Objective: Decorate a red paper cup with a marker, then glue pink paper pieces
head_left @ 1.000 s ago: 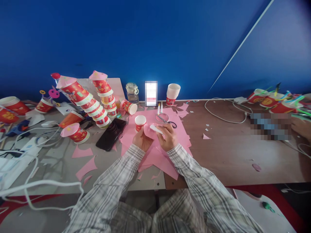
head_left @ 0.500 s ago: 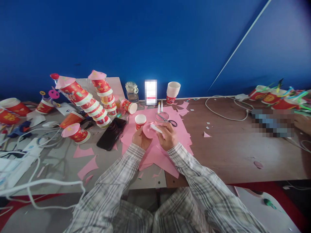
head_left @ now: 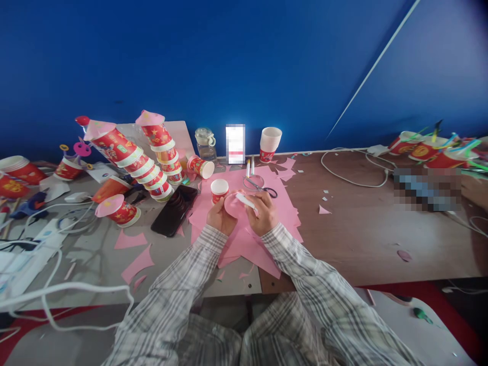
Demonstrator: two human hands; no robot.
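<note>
My left hand (head_left: 220, 219) is closed on the edge of a pink paper disc (head_left: 231, 206), held above the pink sheets. In my right hand (head_left: 264, 213) is a white tube-like stick (head_left: 246, 200), gripped between thumb and fingers; its tip reaches the top of the disc, though contact cannot be made out. A small red and white paper cup (head_left: 219, 189) stands upright just behind my left hand. Black-handled scissors (head_left: 270, 192) lie open beyond my right hand. Stacked pink paper sheets (head_left: 247, 241) lie under both hands.
Two leaning towers of red paper cups (head_left: 150, 178) with pink cone tops stand left, near a black phone (head_left: 174, 211). Against the wall are a glass jar (head_left: 206, 145), a lit screen (head_left: 235, 145) and stacked cups (head_left: 270, 145). Another person's hand (head_left: 475, 190) is far right.
The white stick has shifted slightly over the pink disc, and the disc looks tilted a little differently. Both hands stay in nearly the same place. The whole view has shifted slightly.
</note>
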